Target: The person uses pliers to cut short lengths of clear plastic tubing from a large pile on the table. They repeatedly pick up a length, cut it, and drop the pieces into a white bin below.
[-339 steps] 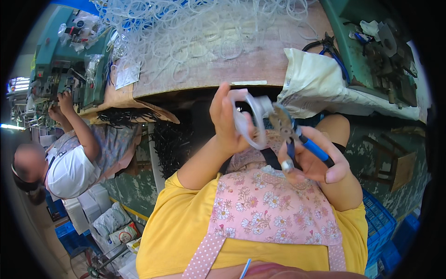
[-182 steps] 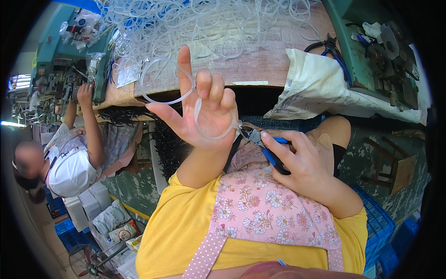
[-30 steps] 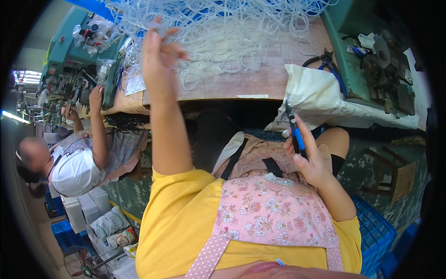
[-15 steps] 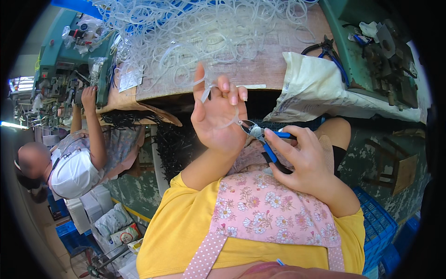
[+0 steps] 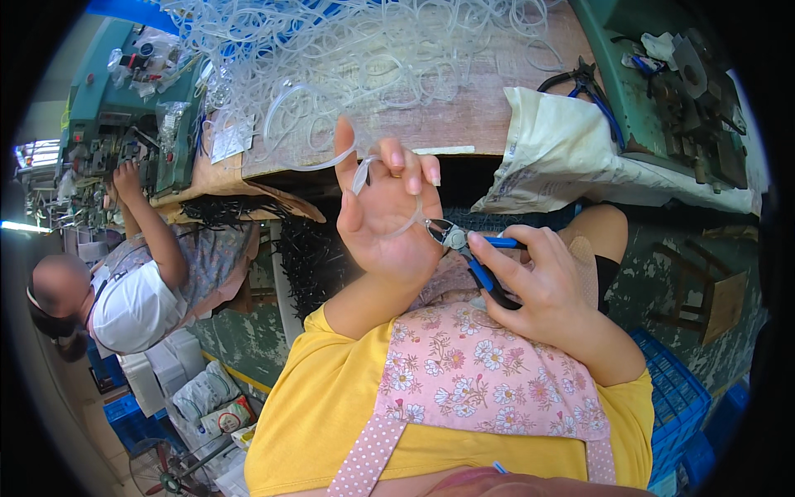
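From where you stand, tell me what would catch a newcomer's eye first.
The tangled heap of clear loops spread over the bench, at the top, would likely come first. Next, near the centre, are the blue-handled pliers in the right hand, their tip close to the left hand. Below, the pink flowered apron stands out against the yellow shirt.

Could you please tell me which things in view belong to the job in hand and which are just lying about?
Seemingly in the job:
clear loop, in the left hand
pliers, in the right hand
loop pile on the table

Seemingly lying about:
second pliers
blue crate
fan
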`<action>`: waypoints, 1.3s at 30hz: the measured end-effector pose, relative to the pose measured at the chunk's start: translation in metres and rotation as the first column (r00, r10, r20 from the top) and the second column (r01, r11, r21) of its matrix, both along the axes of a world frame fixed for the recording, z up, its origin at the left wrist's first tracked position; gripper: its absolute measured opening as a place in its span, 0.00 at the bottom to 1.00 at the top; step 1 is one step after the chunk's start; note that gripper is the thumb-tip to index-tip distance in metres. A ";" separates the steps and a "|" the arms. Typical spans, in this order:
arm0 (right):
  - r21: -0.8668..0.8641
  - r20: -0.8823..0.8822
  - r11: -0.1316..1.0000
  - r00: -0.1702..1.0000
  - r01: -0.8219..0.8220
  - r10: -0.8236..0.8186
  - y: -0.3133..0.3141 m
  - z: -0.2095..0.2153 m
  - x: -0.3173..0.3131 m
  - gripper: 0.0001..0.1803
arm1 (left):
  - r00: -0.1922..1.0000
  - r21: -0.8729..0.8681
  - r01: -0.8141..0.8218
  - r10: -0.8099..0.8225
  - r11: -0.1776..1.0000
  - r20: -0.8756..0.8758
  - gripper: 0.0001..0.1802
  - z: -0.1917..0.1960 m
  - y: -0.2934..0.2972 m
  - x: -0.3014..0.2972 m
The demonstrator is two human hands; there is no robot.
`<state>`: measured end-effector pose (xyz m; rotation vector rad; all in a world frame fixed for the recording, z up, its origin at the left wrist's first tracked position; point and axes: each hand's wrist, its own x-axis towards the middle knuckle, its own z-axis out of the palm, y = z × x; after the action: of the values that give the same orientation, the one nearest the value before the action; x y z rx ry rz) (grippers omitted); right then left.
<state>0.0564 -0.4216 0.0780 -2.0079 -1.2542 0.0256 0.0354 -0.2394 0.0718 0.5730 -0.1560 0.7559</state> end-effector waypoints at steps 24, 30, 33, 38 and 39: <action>-0.040 0.058 0.997 0.996 -0.070 0.072 -0.005 0.008 0.014 0.41 | 0.980 -0.103 0.132 -0.146 0.986 -0.135 0.35 0.015 0.001 -0.006; 0.004 -0.110 0.998 0.992 -0.065 0.065 -0.002 0.011 0.001 0.41 | 1.000 -0.006 0.021 -0.021 1.000 0.009 0.35 0.010 -0.002 -0.005; 0.015 -0.094 0.999 0.994 -0.046 0.047 -0.001 0.007 0.000 0.41 | 0.999 -0.009 0.048 -0.048 0.999 -0.010 0.35 0.011 -0.001 -0.006; -0.054 0.035 0.997 0.998 -0.052 0.054 -0.005 0.003 0.009 0.40 | 0.950 -0.112 0.237 -0.254 0.965 -0.184 0.33 0.021 0.004 -0.007; -0.062 0.078 0.996 0.995 -0.058 0.063 -0.006 0.003 0.012 0.40 | 0.924 -0.117 0.279 -0.300 0.953 -0.238 0.33 0.023 0.006 -0.007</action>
<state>0.0685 -0.4275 0.0808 -2.0391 -1.3794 0.0126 0.0286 -0.2332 0.0951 0.5492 0.0282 0.3938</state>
